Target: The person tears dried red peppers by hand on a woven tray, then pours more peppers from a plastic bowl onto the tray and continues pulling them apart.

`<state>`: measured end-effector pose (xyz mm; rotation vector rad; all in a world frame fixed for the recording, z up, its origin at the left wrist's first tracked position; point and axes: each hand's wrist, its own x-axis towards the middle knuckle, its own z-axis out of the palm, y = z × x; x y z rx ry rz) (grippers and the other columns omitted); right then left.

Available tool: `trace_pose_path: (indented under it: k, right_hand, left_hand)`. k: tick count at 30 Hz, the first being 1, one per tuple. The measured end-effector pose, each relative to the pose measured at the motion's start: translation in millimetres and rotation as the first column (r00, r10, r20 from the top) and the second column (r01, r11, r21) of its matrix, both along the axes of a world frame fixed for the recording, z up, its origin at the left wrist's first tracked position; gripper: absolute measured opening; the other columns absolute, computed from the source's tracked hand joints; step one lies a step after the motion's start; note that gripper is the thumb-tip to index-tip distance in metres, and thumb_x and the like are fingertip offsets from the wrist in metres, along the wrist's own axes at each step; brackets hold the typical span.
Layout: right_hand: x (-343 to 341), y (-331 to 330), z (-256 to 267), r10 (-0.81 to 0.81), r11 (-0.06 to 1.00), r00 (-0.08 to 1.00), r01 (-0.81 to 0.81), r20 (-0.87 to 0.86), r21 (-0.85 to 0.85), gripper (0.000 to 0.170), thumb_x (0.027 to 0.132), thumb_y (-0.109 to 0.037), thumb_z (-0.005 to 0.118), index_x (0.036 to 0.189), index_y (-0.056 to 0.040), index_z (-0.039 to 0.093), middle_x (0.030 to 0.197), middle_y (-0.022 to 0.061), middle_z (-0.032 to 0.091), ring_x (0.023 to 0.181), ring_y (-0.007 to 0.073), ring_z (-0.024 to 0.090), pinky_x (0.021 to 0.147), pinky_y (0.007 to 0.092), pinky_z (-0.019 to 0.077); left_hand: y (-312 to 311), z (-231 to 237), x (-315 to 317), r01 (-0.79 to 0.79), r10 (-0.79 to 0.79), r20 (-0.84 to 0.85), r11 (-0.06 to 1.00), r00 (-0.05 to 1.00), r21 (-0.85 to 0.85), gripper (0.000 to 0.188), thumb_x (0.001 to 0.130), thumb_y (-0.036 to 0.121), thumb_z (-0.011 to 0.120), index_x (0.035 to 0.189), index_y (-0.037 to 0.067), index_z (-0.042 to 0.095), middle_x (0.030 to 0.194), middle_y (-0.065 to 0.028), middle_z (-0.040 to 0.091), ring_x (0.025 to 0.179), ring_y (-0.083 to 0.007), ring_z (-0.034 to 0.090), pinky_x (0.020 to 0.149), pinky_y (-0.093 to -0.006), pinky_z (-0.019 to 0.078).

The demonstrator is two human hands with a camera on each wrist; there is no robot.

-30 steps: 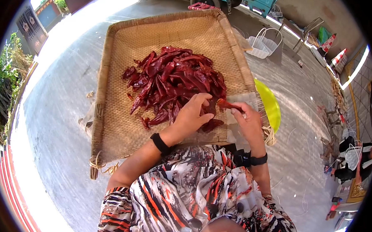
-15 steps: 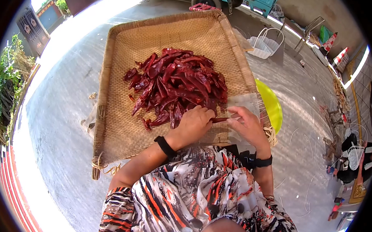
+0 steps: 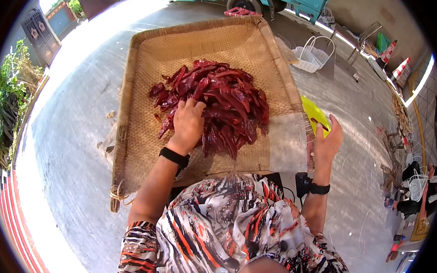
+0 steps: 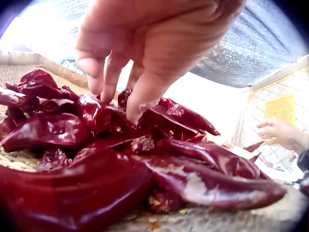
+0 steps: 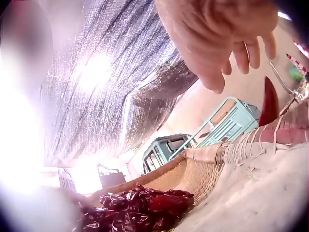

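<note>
A heap of glossy dark-red dried chilies lies in the woven bamboo tray. My left hand is at the heap's left side, fingers and thumb pointing down around a dried chili in the left wrist view. Beyond the tray's right edge, my right hand is held over a yellow-green basin, its fingers extended. In the right wrist view, a single dried chili appears below the fingertips, apart from them.
A pale cloth covers the tray's near right corner. A white basket stands on the floor beyond the right side. At the back is a turquoise cargo vehicle. Plants line the far left.
My hands were together over the tray's near right, working on a chili. My left hand has moved left onto the heap; my right has moved right over the basin and let the chili go.
</note>
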<state>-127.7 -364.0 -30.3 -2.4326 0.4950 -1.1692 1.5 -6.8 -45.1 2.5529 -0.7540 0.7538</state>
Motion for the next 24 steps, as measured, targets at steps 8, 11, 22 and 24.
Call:
trace_pose_path:
  k: [8,11,22,24]
  right_hand:
    - [1,78,16,0.673,0.642,0.739,-0.579,-0.009,0.503,0.037,0.094,-0.020,0.066,0.127,-0.0039,0.059,0.117,0.0115,0.064,0.100,0.0199,0.063,0.085,0.0325,0.0511]
    - [-1,99,15,0.778,0.504,0.628,-0.643,0.021,0.577,0.030,0.098,-0.020,0.062,0.123,-0.0039,0.060,0.105,0.0087,0.067,0.089,0.0151,0.064,0.078,0.0292,0.0518]
    - [3,21,8,0.214,0.752,0.966,-0.257,0.145,0.607,0.038,0.103,-0.019,0.055,0.138,-0.0069,0.049,0.098,0.0047,0.066,0.074,0.0086,0.060,0.065,0.0252,0.0510]
    - [3,5,1,0.173,0.752,0.975,-0.222,0.140,0.621,0.048,0.101,-0.019,0.055,0.145,-0.0060,0.039,0.102,0.0087,0.067,0.073,0.0094,0.061,0.066,0.0253,0.0505]
  left_hand:
    - [-27,39,-39,0.208,-0.231,-0.210,0.970,0.950,-0.126,0.013,0.089,0.016,0.066,0.099,0.008,0.065,0.086,-0.0123,0.067,0.080,-0.0352,0.066,0.065,-0.0435,0.0521]
    - [-40,41,-50,0.288,-0.316,-0.377,0.949,0.871,-0.130,0.014,0.089,0.016,0.067,0.100,0.009,0.065,0.087,-0.0137,0.068,0.081,-0.0357,0.066,0.066,-0.0426,0.0523]
    - [-36,29,-4,0.208,-0.237,-0.207,0.966,0.949,-0.154,0.046,0.085,0.003,0.064,0.129,0.010,0.053,0.126,-0.0132,0.052,0.098,-0.0362,0.063,0.079,-0.0440,0.0529]
    - [-39,19,10,0.157,-0.166,-0.277,0.986,0.946,-0.056,0.049,0.086,0.003,0.063,0.133,0.011,0.052,0.130,-0.0144,0.050,0.103,-0.0377,0.061,0.082,-0.0464,0.0524]
